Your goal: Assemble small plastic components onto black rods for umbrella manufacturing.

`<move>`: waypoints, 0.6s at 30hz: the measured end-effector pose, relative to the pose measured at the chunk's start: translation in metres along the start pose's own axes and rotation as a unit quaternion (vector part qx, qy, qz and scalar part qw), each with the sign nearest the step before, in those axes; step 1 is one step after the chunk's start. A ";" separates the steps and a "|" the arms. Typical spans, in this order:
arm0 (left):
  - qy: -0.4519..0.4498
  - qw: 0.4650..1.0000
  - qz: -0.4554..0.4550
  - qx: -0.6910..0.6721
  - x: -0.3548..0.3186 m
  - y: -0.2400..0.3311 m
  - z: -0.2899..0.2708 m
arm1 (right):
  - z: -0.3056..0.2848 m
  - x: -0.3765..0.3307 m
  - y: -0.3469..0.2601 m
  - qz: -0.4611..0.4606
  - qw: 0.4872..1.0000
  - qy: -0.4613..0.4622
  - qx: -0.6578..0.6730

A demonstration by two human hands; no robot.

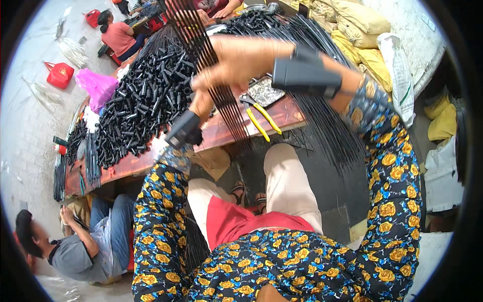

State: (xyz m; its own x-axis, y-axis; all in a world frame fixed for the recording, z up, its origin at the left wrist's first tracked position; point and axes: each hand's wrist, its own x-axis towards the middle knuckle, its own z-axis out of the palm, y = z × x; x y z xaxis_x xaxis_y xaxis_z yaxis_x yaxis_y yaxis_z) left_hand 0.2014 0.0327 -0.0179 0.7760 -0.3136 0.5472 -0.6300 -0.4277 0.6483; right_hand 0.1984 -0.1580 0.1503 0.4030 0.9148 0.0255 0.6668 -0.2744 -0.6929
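Observation:
A bundle of thin black rods (pixel 229 113) stands steeply slanted in front of me, held up above the table edge. My left hand (pixel 202 104) is closed round it from the left, with its fingers partly hidden behind the rods and the other hand. Blurred by motion, my right hand (pixel 241 59) lies across the bundle just above, its fingers closed about the rods. Close by on the table rest yellow-handled pliers (pixel 262 120) and a shallow tray (pixel 267 92) of small silvery bits. A large heap of short black tubular parts (pixel 143 103) spreads to the left.
More long black rods (pixel 329 128) lie along the reddish table (pixel 136 166) and overhang its right side. Yellow sacks (pixel 362 20) are stacked at the far right. One person (pixel 90 251) sits at the lower left, another (pixel 121 38) farther back. A pink bag (pixel 98 85) hangs near the heap.

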 end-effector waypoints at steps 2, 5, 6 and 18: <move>-0.020 0.998 -0.015 -0.059 0.012 0.015 -0.005 | -0.009 0.007 0.000 -0.027 0.999 0.006 -0.023; -0.056 0.987 -0.038 -0.149 0.012 0.046 -0.020 | 0.003 0.019 -0.002 -0.055 0.998 -0.001 -0.036; -0.070 0.980 -0.043 -0.181 0.009 0.058 -0.025 | 0.005 0.020 -0.001 -0.063 0.997 -0.002 -0.038; -0.077 0.817 -0.140 -0.554 -0.117 0.108 0.002 | 0.075 0.051 0.019 -0.089 0.995 -0.051 0.016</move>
State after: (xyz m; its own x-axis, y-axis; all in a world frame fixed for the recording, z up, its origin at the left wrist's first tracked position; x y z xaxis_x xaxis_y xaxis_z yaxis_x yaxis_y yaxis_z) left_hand 0.0425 0.0220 -0.0132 0.8351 -0.4750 0.2776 -0.0012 0.5030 0.8643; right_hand 0.1847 -0.0940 0.0843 0.2134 0.9738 0.0788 0.7005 -0.0963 -0.7071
